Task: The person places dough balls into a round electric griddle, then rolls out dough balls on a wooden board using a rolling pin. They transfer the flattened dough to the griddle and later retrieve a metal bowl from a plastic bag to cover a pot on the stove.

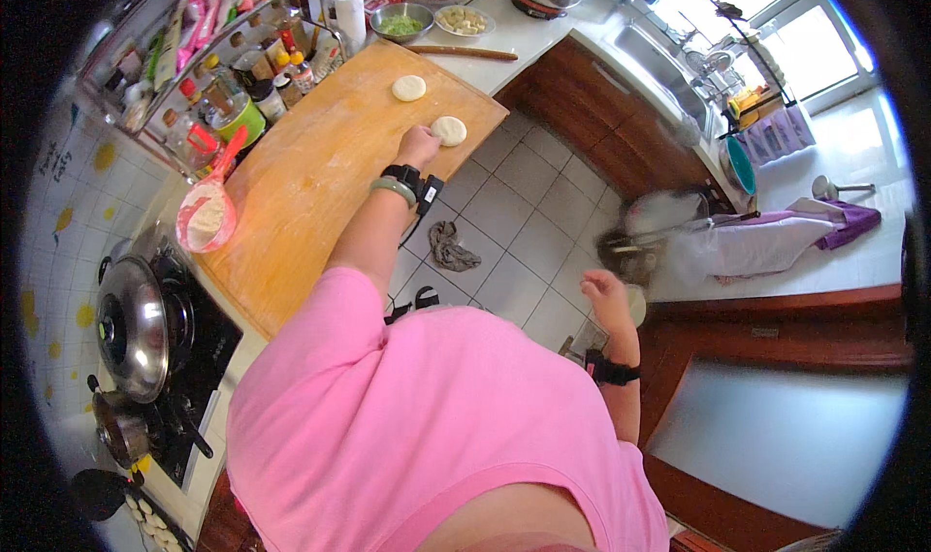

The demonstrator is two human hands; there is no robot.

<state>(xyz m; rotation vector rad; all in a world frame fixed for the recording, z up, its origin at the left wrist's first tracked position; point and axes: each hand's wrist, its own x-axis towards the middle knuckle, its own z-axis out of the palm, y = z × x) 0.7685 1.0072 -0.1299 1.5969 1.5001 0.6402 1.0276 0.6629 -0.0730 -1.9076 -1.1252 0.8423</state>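
My left hand (pixel 419 149) reaches over the wooden board (pixel 301 155), its fingers closed at the near-left edge of a flat, round piece of pale dough (pixel 448 131). The fingertips are partly hidden, but they seem to pinch the dough's rim. This piece lies by the board's right edge. Farther back on the board rests a second dough round (pixel 409 89). Off to the right, above the floor, hangs my right hand (pixel 607 300), fingers loosely bent and apart, with nothing visible in it.
A pink scoop of flour (pixel 206 224) sits at the board's left edge, near bottles (pixel 233 106). Behind are a rolling pin (pixel 467 54), a bowl of green shreds (pixel 401 23) and a plate of pale chunks (pixel 464 21). A lidded wok (pixel 136 329) stands on the stove.
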